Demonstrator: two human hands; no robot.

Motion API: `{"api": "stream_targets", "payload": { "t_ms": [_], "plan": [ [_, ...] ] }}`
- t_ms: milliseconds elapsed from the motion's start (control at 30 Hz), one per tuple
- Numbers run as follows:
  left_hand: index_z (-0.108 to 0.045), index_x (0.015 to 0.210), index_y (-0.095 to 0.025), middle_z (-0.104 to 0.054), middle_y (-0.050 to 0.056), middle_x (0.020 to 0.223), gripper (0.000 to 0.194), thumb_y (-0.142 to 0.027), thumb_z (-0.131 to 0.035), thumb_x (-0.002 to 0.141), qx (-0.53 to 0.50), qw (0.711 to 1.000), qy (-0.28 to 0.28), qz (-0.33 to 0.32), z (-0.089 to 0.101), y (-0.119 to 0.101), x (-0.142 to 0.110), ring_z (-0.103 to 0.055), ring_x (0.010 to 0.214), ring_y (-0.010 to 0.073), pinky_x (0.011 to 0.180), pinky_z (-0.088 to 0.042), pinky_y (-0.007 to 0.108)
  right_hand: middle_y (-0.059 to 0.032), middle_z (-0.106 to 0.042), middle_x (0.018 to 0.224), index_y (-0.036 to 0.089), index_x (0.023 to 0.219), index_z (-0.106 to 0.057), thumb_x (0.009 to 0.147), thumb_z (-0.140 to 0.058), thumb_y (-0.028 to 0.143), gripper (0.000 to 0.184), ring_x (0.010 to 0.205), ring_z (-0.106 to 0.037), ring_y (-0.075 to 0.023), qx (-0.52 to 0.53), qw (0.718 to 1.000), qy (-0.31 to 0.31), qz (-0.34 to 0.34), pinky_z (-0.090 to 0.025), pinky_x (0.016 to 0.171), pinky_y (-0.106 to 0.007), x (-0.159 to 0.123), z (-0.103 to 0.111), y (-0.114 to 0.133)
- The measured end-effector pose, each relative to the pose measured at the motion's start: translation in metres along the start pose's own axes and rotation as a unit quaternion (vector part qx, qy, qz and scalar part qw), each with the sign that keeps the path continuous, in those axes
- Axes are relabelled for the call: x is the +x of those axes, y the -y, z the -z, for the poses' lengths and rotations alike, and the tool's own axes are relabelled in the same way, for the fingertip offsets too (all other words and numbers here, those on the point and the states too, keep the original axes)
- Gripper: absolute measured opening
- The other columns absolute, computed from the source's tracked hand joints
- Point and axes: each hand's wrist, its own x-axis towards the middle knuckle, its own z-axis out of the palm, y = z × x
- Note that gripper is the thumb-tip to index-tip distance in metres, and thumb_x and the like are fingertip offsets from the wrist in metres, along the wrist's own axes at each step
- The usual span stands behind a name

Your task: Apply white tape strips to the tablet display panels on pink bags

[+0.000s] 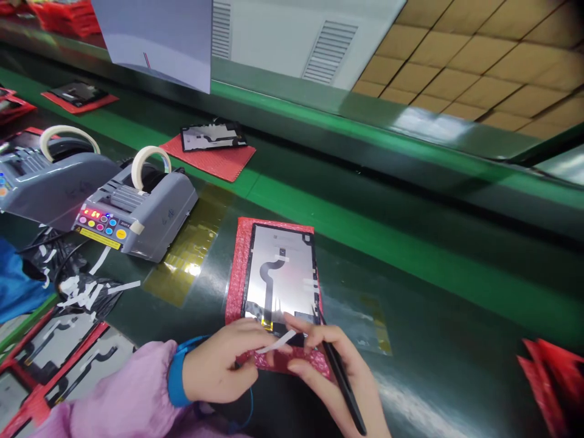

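The panel point(296, 277) lies on a red wrap point(237, 267) on the worktop point(424, 371), directly ahead of the hands. Its back is silvery and glossy with a narrow black border; a dark grey flex point(268, 289) snakes down it to a yellow patch point(267, 325) at the near edge, and small pale tabs line the right side.

The left hand point(216, 365) is half curled at the near left corner, a white strip point(279, 342) lying across its fingertips; whether it pinches the strip cannot be told. The right hand point(358, 371), loosely bent, has black tweezers point(345, 387) held against it, its fingers by the strip's other end.
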Motion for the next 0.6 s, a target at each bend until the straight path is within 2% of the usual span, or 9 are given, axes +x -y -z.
{"api": "stream_targets", "payload": {
  "t_ms": [67,133,200,267,333,400,500,600],
  "plan": [
    [-0.065,0.093,-0.018,-0.06,0.004,0.081,0.035,-0.004,-0.043,0.071,-0.049,0.998,0.006,0.028,-0.003,-0.001,0.002,-0.053,0.073,0.0162,0.07,-0.047,0.028,-0.0045,-0.077,0.081,0.023,0.069,-0.055,0.07,-0.087,0.036,0.035,0.074,-0.074,-0.0222,0.037,0.998,0.032,-0.048,-0.058,0.067,-0.029,0.011,-0.002,0.008],
    [-0.064,0.088,-0.017,-0.059,0.002,0.077,0.031,-0.003,-0.044,0.07,-0.116,0.99,0.019,0.073,-0.007,0.002,0.001,-0.051,0.068,0.0134,0.066,-0.045,0.024,-0.0025,-0.073,0.068,0.022,0.064,-0.047,0.07,-0.087,0.039,0.044,0.066,-0.07,-0.0203,0.056,0.994,0.052,-0.08,-0.055,0.064,-0.03,0.024,0.0,0.014],
    [-0.066,0.101,-0.016,-0.061,0.002,0.077,0.038,-0.001,-0.043,0.074,-0.179,0.978,0.019,0.105,-0.009,0.006,0.0,-0.054,0.067,0.0123,0.064,-0.045,0.023,-0.0009,-0.069,0.066,0.023,0.064,-0.042,0.07,-0.087,0.04,0.048,0.065,-0.066,-0.0188,0.041,0.994,0.05,-0.089,-0.052,0.064,-0.03,0.041,0.003,0.02],
    [-0.064,0.116,-0.015,-0.063,0.002,0.079,0.047,-0.001,-0.041,0.077,-0.179,0.978,0.002,0.108,-0.007,0.009,-0.001,-0.057,0.069,0.0131,0.064,-0.045,0.023,0.0019,-0.063,0.065,0.023,0.066,-0.042,0.073,-0.084,0.04,0.046,0.064,-0.061,-0.0164,-0.002,0.996,0.047,-0.08,-0.047,0.062,-0.028,0.061,0.007,0.027],
    [-0.064,0.119,-0.016,-0.063,0.002,0.081,0.051,0.0,-0.04,0.077,-0.103,0.991,-0.02,0.085,0.0,0.012,0.0,-0.056,0.07,0.0142,0.066,-0.046,0.025,0.0037,-0.057,0.067,0.023,0.071,-0.044,0.077,-0.079,0.039,0.039,0.064,-0.054,-0.0148,-0.05,0.994,0.081,-0.059,-0.041,0.061,-0.027,0.083,0.007,0.031],
    [-0.064,0.116,-0.016,-0.064,0.004,0.083,0.049,0.0,-0.039,0.077,0.011,0.998,-0.026,0.056,0.009,0.014,0.002,-0.055,0.075,0.0167,0.072,-0.047,0.03,0.0036,-0.057,0.069,0.023,0.073,-0.044,0.079,-0.076,0.041,0.037,0.064,-0.051,-0.0146,-0.083,0.984,0.15,-0.042,-0.038,0.061,-0.028,0.103,0.004,0.028],
    [-0.064,0.118,-0.013,-0.064,0.009,0.095,0.046,-0.002,-0.039,0.081,0.183,0.982,-0.015,0.047,0.021,0.019,0.01,-0.055,0.089,0.0238,0.084,-0.049,0.04,0.0024,-0.06,0.07,0.024,0.072,-0.039,0.078,-0.074,0.044,0.041,0.066,-0.052,-0.0157,-0.096,0.972,0.21,-0.038,-0.038,0.065,-0.029,0.126,-0.007,0.015],
    [-0.061,0.126,-0.012,-0.062,0.012,0.103,0.049,-0.002,-0.042,0.082,0.282,0.957,0.017,0.069,0.025,0.026,0.018,-0.053,0.095,0.0275,0.087,-0.05,0.045,0.0019,-0.062,0.071,0.025,0.073,-0.036,0.079,-0.073,0.044,0.042,0.07,-0.056,-0.0174,-0.091,0.971,0.219,-0.034,-0.039,0.068,-0.03,0.138,-0.015,0.004]
  ]
}}
